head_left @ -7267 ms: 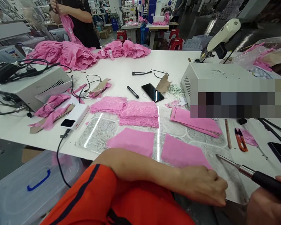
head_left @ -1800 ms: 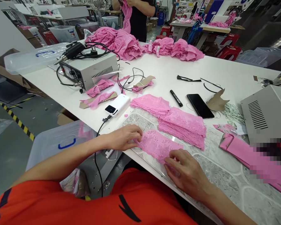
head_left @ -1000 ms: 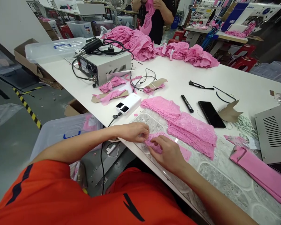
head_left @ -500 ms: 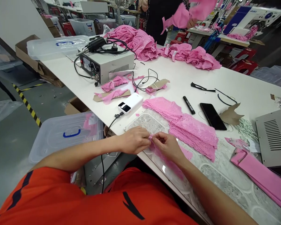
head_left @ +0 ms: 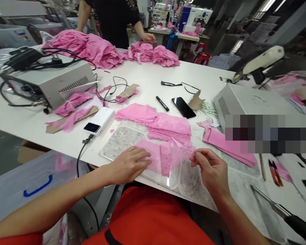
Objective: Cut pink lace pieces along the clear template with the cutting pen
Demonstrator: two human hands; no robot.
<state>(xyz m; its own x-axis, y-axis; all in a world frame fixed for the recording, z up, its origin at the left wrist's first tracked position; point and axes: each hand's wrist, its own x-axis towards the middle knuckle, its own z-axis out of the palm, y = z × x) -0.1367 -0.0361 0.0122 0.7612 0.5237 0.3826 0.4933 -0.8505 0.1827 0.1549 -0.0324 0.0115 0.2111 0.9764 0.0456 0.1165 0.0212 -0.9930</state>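
Note:
A thin pink lace fabric piece (head_left: 165, 157) lies partly over the grey marble-patterned mat (head_left: 121, 137) before me. My left hand (head_left: 132, 164) rests flat on its left part, fingers stretched out. At the other end, my right hand (head_left: 210, 166) pinches the fabric's right edge between thumb and fingers and holds it raised, so the sheer part is drawn up. Just beyond lies a layered stack of pink lace pieces (head_left: 168, 124). To the right of the stack is a folded pink strip (head_left: 226, 144).
A white power bank (head_left: 102, 119), black marker (head_left: 162, 103) and phone (head_left: 183, 107) lie around the stack. Grey machine boxes (head_left: 66, 76) (head_left: 260, 98) stand left and right. Orange-handled snips (head_left: 275, 173) and a black-handled tool (head_left: 283, 211) lie right. A person (head_left: 112, 23) stands behind pink piles (head_left: 86, 47).
My hands have moved apart, the left flattening on the fabric and the right drawing its edge rightward. My view has turned right. The person opposite has lowered the pink cloth.

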